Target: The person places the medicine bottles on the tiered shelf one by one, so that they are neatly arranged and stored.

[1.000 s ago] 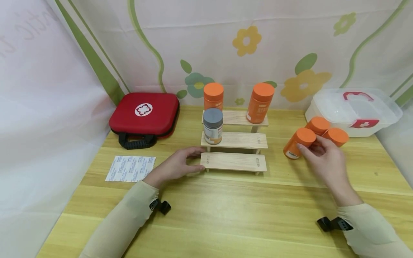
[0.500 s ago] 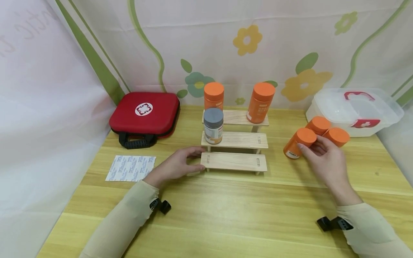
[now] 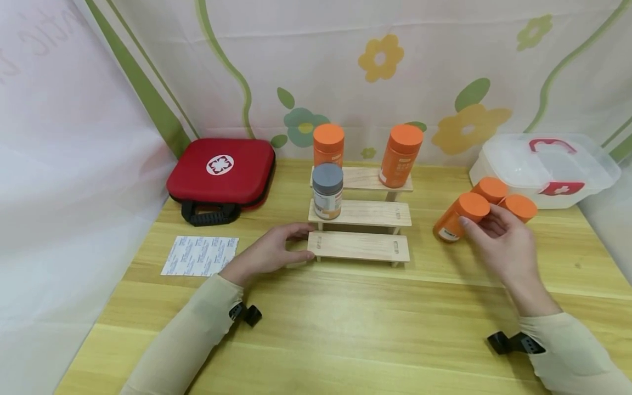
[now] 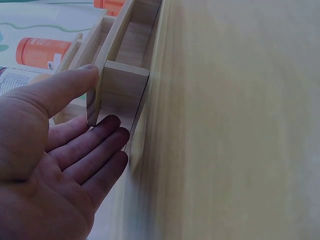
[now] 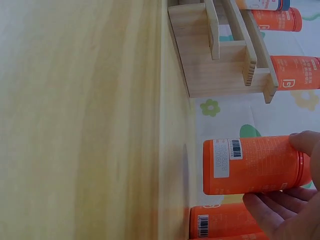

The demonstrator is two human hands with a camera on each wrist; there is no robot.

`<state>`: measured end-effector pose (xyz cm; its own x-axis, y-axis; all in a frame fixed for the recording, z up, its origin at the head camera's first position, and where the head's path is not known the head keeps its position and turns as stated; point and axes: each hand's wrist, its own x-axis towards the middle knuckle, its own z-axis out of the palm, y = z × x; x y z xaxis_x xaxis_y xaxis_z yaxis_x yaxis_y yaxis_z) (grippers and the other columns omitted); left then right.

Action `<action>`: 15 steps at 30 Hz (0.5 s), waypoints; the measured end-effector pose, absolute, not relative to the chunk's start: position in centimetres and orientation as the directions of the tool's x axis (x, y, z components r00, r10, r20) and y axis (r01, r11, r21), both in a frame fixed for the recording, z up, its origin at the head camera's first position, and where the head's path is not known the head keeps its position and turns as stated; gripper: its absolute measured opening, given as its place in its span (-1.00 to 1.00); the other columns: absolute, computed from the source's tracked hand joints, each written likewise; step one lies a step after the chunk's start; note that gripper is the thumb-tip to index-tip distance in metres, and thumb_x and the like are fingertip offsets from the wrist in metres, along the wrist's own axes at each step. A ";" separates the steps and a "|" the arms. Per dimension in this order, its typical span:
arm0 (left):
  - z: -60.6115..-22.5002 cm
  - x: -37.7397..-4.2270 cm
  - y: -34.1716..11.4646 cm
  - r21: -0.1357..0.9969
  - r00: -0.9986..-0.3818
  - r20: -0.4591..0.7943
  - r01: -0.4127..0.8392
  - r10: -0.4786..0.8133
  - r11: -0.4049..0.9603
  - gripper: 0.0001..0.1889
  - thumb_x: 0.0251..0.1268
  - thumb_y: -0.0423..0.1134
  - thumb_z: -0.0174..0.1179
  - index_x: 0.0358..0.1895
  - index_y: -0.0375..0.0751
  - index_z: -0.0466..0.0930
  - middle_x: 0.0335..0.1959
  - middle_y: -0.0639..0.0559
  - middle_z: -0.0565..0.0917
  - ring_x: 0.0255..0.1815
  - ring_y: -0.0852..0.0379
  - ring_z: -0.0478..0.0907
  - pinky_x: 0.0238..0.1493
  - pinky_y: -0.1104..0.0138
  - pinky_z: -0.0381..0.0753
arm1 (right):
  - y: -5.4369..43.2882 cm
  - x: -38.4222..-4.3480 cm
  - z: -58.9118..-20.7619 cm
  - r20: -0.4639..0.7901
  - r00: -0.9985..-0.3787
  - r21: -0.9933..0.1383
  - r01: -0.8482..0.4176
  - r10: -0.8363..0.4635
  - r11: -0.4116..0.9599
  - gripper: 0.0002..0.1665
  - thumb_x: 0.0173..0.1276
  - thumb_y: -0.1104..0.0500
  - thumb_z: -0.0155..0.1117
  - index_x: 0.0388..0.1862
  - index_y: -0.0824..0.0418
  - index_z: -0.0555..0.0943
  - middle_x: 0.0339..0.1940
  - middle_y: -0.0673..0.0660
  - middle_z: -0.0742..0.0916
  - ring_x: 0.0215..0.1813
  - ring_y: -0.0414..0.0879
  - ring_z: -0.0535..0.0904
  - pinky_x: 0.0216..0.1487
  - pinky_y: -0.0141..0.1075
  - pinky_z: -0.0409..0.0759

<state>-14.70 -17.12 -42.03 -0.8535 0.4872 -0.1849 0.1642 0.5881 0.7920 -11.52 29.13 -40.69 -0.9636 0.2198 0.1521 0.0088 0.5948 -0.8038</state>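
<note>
At the right of the head view, my right hand point(image 3: 509, 244) grips an orange bottle point(image 3: 456, 220) near its cap, thumb on one side and fingers on the other. In the right wrist view the bottle's base point(image 5: 207, 167) shows slightly raised off the tabletop. Two more orange bottles point(image 3: 522, 206) stand right behind that hand. My left hand point(image 3: 269, 252) lies at the left end of a three-step wooden rack point(image 3: 357, 247). Its thumb rests against the lowest step's edge, and its extended fingers lie by the side panel point(image 4: 122, 90).
A grey-capped jar point(image 3: 328, 192) stands on the middle step. The top step holds an orange bottle point(image 3: 328, 144) at left and another orange bottle point(image 3: 401, 156) at right. Around them are a red first-aid case point(image 3: 197, 170), a printed white sheet point(image 3: 199, 255) and a clear-lidded box point(image 3: 538, 170).
My right hand has shifted a little right, and the bottle's cap end has moved slightly up and right with it. My left hand stays at the rack.
</note>
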 end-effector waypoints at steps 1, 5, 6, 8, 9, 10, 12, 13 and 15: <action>-42.0 -14.7 -17.1 0.793 -0.854 -0.189 0.159 0.485 0.589 -0.33 0.40 -0.08 0.50 0.52 -0.06 0.53 0.46 -0.01 0.63 0.49 -0.04 0.55 0.62 -0.04 0.44 | 29.1 -11.5 -40.6 0.154 -0.963 -0.810 0.007 0.223 0.587 -0.19 0.51 0.00 0.47 0.57 0.36 0.46 0.22 -0.01 0.70 0.01 -0.65 0.53 0.01 -0.81 0.52; -41.9 -14.8 -17.1 0.792 -0.852 -0.182 0.169 0.491 0.587 -0.33 0.41 -0.08 0.49 0.53 -0.08 0.52 0.47 -0.03 0.63 0.49 -0.07 0.55 0.62 -0.06 0.44 | 28.7 -11.3 -40.0 0.179 -0.957 -0.818 -0.015 0.230 0.575 -0.21 0.49 0.03 0.50 0.55 0.36 0.48 0.10 -0.29 0.66 0.00 -0.64 0.56 0.01 -0.80 0.53; -41.8 -14.8 -17.1 0.793 -0.852 -0.181 0.169 0.491 0.586 -0.33 0.41 -0.08 0.49 0.53 -0.08 0.52 0.47 -0.04 0.63 0.49 -0.07 0.55 0.62 -0.05 0.44 | 28.6 -11.2 -39.9 0.184 -0.955 -0.818 -0.018 0.232 0.575 -0.21 0.49 0.03 0.50 0.55 0.36 0.48 0.09 -0.31 0.65 -0.01 -0.64 0.56 0.01 -0.80 0.54; -41.8 -14.8 -17.1 0.792 -0.852 -0.180 0.170 0.491 0.587 -0.32 0.41 -0.07 0.49 0.53 -0.08 0.52 0.47 -0.04 0.62 0.49 -0.07 0.55 0.62 -0.05 0.44 | 28.5 -11.2 -39.7 0.191 -0.954 -0.816 -0.023 0.233 0.577 -0.21 0.48 0.04 0.51 0.54 0.36 0.49 0.08 -0.33 0.65 -0.02 -0.65 0.56 0.00 -0.80 0.54; -41.8 -14.8 -17.1 0.792 -0.853 -0.180 0.170 0.490 0.586 -0.32 0.40 -0.07 0.50 0.53 -0.08 0.52 0.47 -0.04 0.62 0.49 -0.07 0.54 0.62 -0.05 0.44 | 28.4 -11.1 -39.6 0.193 -0.953 -0.816 -0.024 0.234 0.577 -0.22 0.48 0.04 0.51 0.54 0.35 0.49 0.07 -0.34 0.65 -0.02 -0.65 0.57 0.00 -0.80 0.54; -41.8 -14.8 -17.1 0.791 -0.853 -0.180 0.170 0.490 0.588 -0.32 0.40 -0.07 0.50 0.53 -0.09 0.52 0.47 -0.04 0.62 0.49 -0.07 0.55 0.62 -0.05 0.45 | 28.3 -11.1 -39.5 0.195 -0.953 -0.818 -0.027 0.233 0.575 -0.22 0.48 0.05 0.51 0.54 0.36 0.49 0.06 -0.36 0.64 -0.01 -0.64 0.57 0.00 -0.79 0.55; -41.9 -14.8 -17.1 0.791 -0.853 -0.179 0.172 0.491 0.587 -0.32 0.40 -0.08 0.50 0.53 -0.09 0.52 0.46 -0.03 0.63 0.49 -0.07 0.55 0.61 -0.05 0.45 | 28.2 -11.0 -39.3 0.198 -0.954 -0.823 -0.036 0.226 0.567 -0.22 0.48 0.07 0.52 0.54 0.36 0.49 0.04 -0.40 0.63 -0.01 -0.63 0.58 0.00 -0.79 0.55; -41.9 -14.8 -17.1 0.791 -0.853 -0.181 0.170 0.490 0.588 -0.32 0.40 -0.08 0.50 0.53 -0.08 0.52 0.47 -0.02 0.63 0.49 -0.06 0.55 0.61 -0.05 0.45 | 28.1 -10.9 -39.2 0.202 -0.954 -0.825 -0.044 0.222 0.563 -0.23 0.48 0.08 0.52 0.54 0.36 0.49 0.04 -0.41 0.63 -0.01 -0.63 0.58 0.01 -0.78 0.55; -42.0 -14.8 -17.1 0.791 -0.853 -0.184 0.167 0.489 0.588 -0.33 0.40 -0.08 0.50 0.53 -0.07 0.53 0.46 -0.01 0.63 0.49 -0.04 0.55 0.62 -0.04 0.45 | 28.0 -10.8 -38.9 0.212 -0.953 -0.826 -0.056 0.217 0.561 -0.24 0.48 0.09 0.51 0.54 0.35 0.50 0.05 -0.40 0.63 0.00 -0.62 0.59 0.01 -0.78 0.56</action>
